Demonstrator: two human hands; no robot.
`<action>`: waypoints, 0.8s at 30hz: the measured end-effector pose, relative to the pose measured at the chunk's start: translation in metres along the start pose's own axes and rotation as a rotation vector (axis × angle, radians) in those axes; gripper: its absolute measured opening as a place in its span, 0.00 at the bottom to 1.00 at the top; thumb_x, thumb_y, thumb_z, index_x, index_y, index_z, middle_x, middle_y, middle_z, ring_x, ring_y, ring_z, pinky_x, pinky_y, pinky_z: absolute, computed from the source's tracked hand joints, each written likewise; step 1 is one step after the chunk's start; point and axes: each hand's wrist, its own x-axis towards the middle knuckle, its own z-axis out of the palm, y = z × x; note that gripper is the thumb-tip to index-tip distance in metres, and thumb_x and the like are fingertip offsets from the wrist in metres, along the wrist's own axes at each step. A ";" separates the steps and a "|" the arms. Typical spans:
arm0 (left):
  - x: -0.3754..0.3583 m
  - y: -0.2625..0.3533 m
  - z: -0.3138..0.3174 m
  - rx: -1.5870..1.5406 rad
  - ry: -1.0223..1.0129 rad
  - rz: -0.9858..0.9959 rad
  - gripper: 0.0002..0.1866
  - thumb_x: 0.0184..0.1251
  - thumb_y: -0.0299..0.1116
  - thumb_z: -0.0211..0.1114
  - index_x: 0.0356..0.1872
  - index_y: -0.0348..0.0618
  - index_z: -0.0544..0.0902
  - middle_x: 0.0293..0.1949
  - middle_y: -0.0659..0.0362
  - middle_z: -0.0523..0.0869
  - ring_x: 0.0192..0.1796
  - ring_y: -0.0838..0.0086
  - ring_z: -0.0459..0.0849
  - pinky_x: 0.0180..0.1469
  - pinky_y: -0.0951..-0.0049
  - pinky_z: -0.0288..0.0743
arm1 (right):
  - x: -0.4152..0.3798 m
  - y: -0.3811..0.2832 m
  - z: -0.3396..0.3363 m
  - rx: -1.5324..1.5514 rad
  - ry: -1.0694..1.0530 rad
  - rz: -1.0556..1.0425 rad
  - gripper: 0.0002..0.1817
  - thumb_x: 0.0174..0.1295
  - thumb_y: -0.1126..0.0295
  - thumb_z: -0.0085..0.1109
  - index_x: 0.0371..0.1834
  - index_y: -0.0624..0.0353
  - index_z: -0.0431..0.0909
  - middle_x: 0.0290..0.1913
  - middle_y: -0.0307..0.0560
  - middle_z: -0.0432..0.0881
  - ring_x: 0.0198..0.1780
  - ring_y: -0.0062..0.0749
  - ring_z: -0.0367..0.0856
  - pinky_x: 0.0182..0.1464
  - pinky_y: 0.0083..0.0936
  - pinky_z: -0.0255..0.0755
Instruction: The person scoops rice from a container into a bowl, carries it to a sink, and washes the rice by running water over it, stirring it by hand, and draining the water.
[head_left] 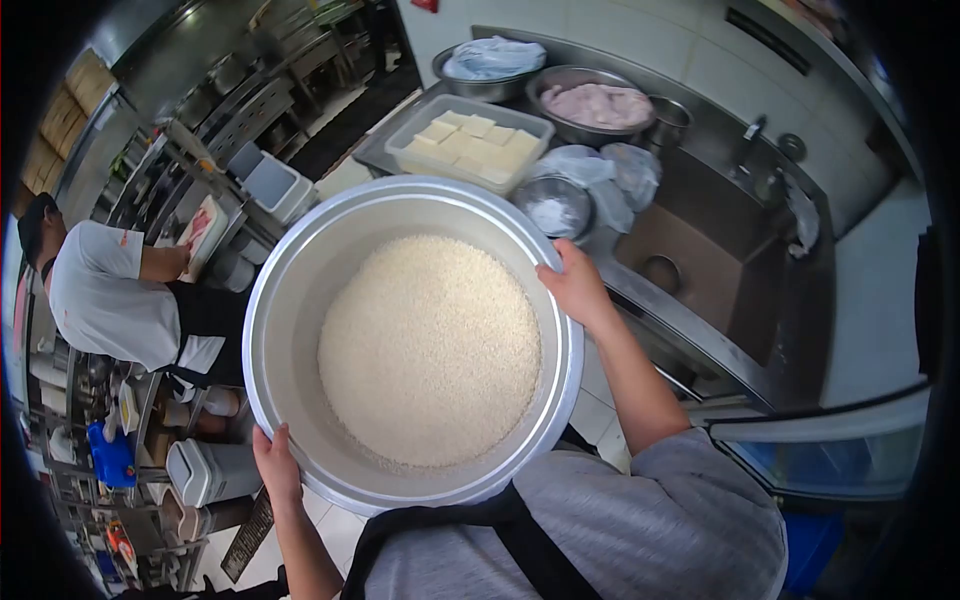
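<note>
A large round metal pot (285, 300) is held up in front of my body, its open top facing me. Uncooked white rice (430, 350) covers its bottom. My left hand (277, 465) grips the rim at the lower left, thumb over the edge. On the upper right, my right hand (577, 287) is closed on the same rim, with its thumb toward the inside. The outer wall and most of the fingers beneath the rim are hidden.
A sink (690, 250) with a faucet (752, 135) is at the right. Beside it stand a plastic tub of white blocks (470, 140), a bowl of pale meat (595, 105) and a bag-covered bowl (490, 65). A co-worker (110, 290) holds a tray (205, 235) at the left.
</note>
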 end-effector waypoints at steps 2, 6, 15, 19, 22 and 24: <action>0.039 0.005 -0.003 0.009 0.024 -0.004 0.15 0.67 0.27 0.52 0.54 0.33 0.72 0.46 0.56 0.81 0.46 0.74 0.78 0.51 0.74 0.69 | 0.036 -0.010 0.031 -0.030 -0.016 0.005 0.18 0.55 0.68 0.60 0.47 0.67 0.73 0.38 0.57 0.82 0.38 0.39 0.82 0.42 0.30 0.73; 0.130 0.005 -0.002 0.015 0.081 0.032 0.14 0.69 0.29 0.53 0.52 0.35 0.73 0.44 0.57 0.83 0.44 0.74 0.79 0.49 0.74 0.71 | 0.125 -0.030 0.089 -0.003 -0.061 0.012 0.19 0.56 0.68 0.60 0.47 0.68 0.73 0.37 0.57 0.82 0.37 0.38 0.82 0.41 0.30 0.73; 0.334 0.045 -0.016 0.093 0.231 0.051 0.13 0.70 0.29 0.52 0.52 0.34 0.72 0.44 0.57 0.81 0.44 0.76 0.77 0.48 0.75 0.69 | 0.368 -0.098 0.254 0.015 -0.121 -0.144 0.16 0.57 0.67 0.60 0.44 0.65 0.74 0.35 0.55 0.82 0.35 0.38 0.82 0.39 0.30 0.73; 0.415 0.049 -0.018 0.143 0.343 0.003 0.14 0.70 0.30 0.52 0.52 0.33 0.72 0.45 0.55 0.81 0.45 0.74 0.78 0.49 0.74 0.70 | 0.455 -0.135 0.326 -0.037 -0.175 -0.182 0.17 0.56 0.66 0.61 0.45 0.64 0.75 0.34 0.56 0.82 0.35 0.40 0.82 0.39 0.30 0.73; 0.507 0.026 -0.024 -0.057 0.362 -0.008 0.15 0.69 0.29 0.52 0.53 0.33 0.72 0.46 0.54 0.81 0.46 0.72 0.79 0.50 0.73 0.71 | 0.513 -0.152 0.382 -0.012 -0.198 -0.164 0.17 0.56 0.66 0.58 0.43 0.68 0.73 0.36 0.63 0.81 0.40 0.55 0.81 0.43 0.38 0.74; 0.573 0.024 -0.023 -0.054 0.349 -0.003 0.16 0.69 0.28 0.50 0.55 0.32 0.71 0.47 0.53 0.81 0.47 0.71 0.79 0.51 0.72 0.71 | 0.548 -0.148 0.426 -0.039 -0.172 -0.162 0.17 0.56 0.66 0.58 0.43 0.68 0.73 0.36 0.64 0.81 0.39 0.55 0.82 0.42 0.38 0.74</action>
